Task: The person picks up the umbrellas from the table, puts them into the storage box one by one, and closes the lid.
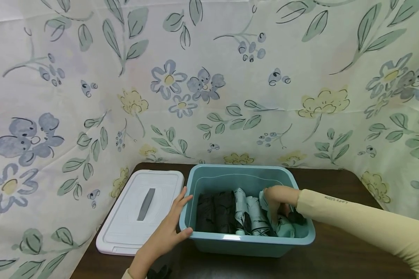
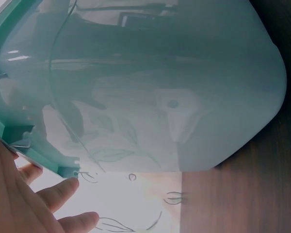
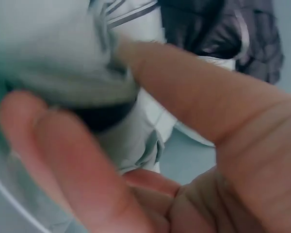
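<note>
Head view: teal bin (image 1: 251,244) sitting on the dark counter (image 1: 335,255), white lid (image 1: 139,211) lying flat just left of it, floral cloth (image 1: 209,77) hanging behind and to both sides. Inside the bin, folded umbrellas standing in a row left to right: 2 black ones (image 1: 214,212) at the left, pale green ones (image 1: 251,215) toward the right, long axes running roughly near-to-far and tipped up against the far wall.

Left hand (image 1: 169,228) is gripping the near-left corner of the bin rim, thumb hooking over the near edge, fingers lying on the left wall. In the left wrist view the fingers (image 2: 63,191) are sitting right under the rim lip, bin wall (image 2: 160,97) filling the frame.

Right hand (image 1: 277,201), in a cream sleeve (image 1: 352,221), is reaching down into the right end of the bin. Right wrist view is blurry, but the thumb and fingers (image 3: 53,145) are curling round a pale green umbrella (image 3: 63,58) with a dark band. That umbrella is lying rightmost in the row, directly under the right hand, so the right hand is much the nearer; the left hand is well apart from it, across the bin.
</note>
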